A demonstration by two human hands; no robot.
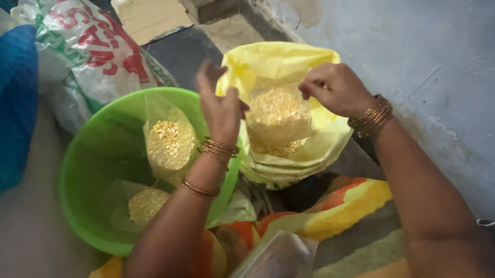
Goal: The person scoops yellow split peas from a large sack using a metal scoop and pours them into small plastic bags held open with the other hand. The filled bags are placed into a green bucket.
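A big white woven sack with red and green print [92, 51] sat at the upper left of the frame, and the round green plastic tub [91, 175] below it had two small clear bags of yellow lentils [170, 145] inside. Centre frame, over the yellow plastic bag [278, 62], I had a small clear plastic pouch of yellow split lentils [279, 120] pinched at its top between my left hand [220, 107] and right hand [335, 88], both closed on it.
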